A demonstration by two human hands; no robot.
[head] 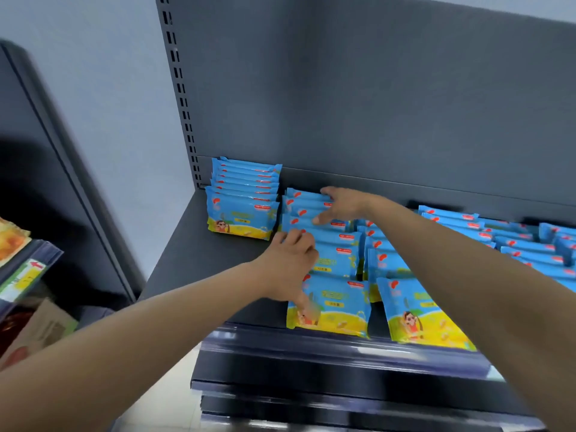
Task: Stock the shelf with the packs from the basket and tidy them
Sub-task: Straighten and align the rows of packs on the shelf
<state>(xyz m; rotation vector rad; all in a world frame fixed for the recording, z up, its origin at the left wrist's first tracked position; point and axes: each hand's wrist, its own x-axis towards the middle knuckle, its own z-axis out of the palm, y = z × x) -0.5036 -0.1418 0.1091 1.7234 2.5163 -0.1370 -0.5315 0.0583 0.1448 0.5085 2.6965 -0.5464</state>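
Blue and yellow packs stand in rows on the dark grey shelf (193,260). A neat row of packs (243,207) sits at the back left. Beside it runs a second row (330,254), leaning forward. My left hand (290,266) rests on the left side of this row, fingers curled over the packs' tops and thumb down on the front pack (336,307). My right hand (338,205) lies on the back packs of the same row, fingers spread. More packs (505,241) fill the shelf to the right. No basket is in view.
The shelf's front rail (311,347) runs below the packs, with lower shelves beneath. A bare strip of shelf lies left of the rows. Another shelf unit (28,269) with yellow price tags and other goods stands at the left edge.
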